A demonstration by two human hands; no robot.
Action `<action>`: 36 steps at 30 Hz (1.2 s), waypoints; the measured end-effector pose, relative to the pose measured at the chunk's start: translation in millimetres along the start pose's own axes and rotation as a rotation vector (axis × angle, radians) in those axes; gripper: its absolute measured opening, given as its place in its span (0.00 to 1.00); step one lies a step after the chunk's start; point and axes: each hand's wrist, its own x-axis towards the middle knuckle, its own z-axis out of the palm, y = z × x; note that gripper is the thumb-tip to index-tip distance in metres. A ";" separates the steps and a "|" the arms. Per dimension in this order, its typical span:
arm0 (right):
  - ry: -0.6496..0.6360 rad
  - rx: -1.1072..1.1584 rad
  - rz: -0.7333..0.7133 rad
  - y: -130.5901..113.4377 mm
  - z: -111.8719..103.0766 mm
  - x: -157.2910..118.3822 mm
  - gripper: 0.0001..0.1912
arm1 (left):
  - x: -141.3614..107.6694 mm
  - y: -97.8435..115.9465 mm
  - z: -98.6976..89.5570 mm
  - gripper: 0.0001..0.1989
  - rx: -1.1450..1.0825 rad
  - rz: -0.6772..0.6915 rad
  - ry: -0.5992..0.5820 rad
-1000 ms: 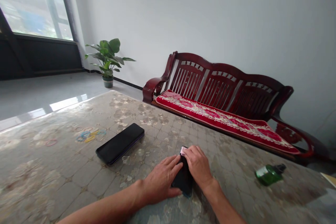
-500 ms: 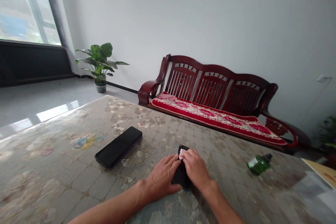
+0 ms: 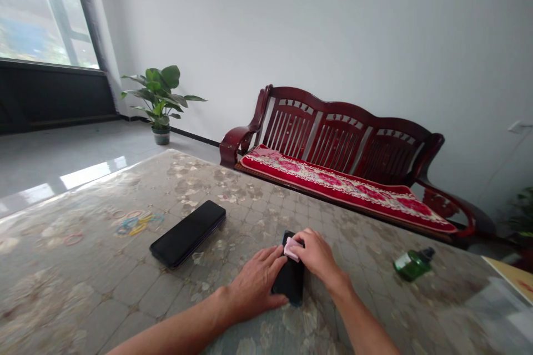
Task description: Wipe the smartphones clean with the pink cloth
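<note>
1. Phone [image 3: 293, 283], dark and slim, lies flat on the patterned tablecloth [image 3: 141, 283], between and partly beneath the two hands. It looks stiff and fairly light, its glassy face probably slippery and easily scratched or cracked; the long side edges would give the safest hold, with little pressure on the screen.

2. Left hand [image 3: 256, 283] rests at the phone's left side, thumb spread away from the index finger, both reaching over that edge. It seems to steady the phone rather than grip it (whether any fingertip is tucked underneath, I cannot tell).

3. Right hand [image 3: 314, 255] has thumb and fingers pinched closed on a pink cloth [image 3: 290, 249], over the phone's far end. The cloth looks soft and feather-light, crumpled at the fingertips, and is best pinched by its bunched part.

4. Larger black device [image 3: 187, 233] lies left of the hands, apart from them, with colourful rubber bands [image 3: 135, 223] scattered beyond it.

5. Green bottle [image 3: 412, 265] is well off to the right, its dark top pointing away; past the table stand a wooden bench [image 3: 333, 127] and a potted plant [image 3: 160, 94].
</note>
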 end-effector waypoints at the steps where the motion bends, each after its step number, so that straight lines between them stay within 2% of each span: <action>1: 0.008 -0.003 0.002 0.2 -1.0 1.5 0.03 | -0.2 -0.2 0.2 0.37 0.003 -0.001 -0.001; 3: 0.111 -0.005 0.022 0.6 -5.4 5.3 0.05 | -0.4 -0.5 0.4 0.37 0.014 -0.008 -0.009; 5: 0.279 -0.019 0.016 1.5 -10.3 9.6 0.04 | -0.2 -0.8 0.7 0.37 0.026 -0.013 -0.017; 7: 0.420 -0.062 -0.048 3.0 -11.3 11.7 0.05 | 0.1 -1.1 1.1 0.38 0.033 -0.013 -0.020; 9: 0.459 -0.123 -0.148 5.1 -6.0 8.5 0.05 | 0.2 -1.1 1.7 0.38 0.036 -0.015 -0.012; 13: 0.347 -0.151 -0.287 7.9 11.9 -15.2 0.09 | -0.5 -0.5 2.1 0.36 0.016 -0.007 0.002; 19: 0.184 -0.167 -0.274 3.7 13.8 -44.3 0.12 | -0.7 -0.1 1.1 0.38 -0.010 -0.014 -0.002; 25: 0.181 -0.165 -0.211 1.1 11.8 -41.2 0.12 | -0.4 -0.3 0.2 0.39 -0.014 -0.016 -0.012; 33: 0.114 -0.163 -0.187 -0.6 5.1 -35.9 0.14 | -0.6 2.7 -3.7 0.37 -0.019 -0.020 -0.024; 36: 0.056 -0.135 -0.161 -3.1 -2.4 -31.2 0.10 | 0.0 2.6 -4.3 0.37 -0.017 -0.021 -0.035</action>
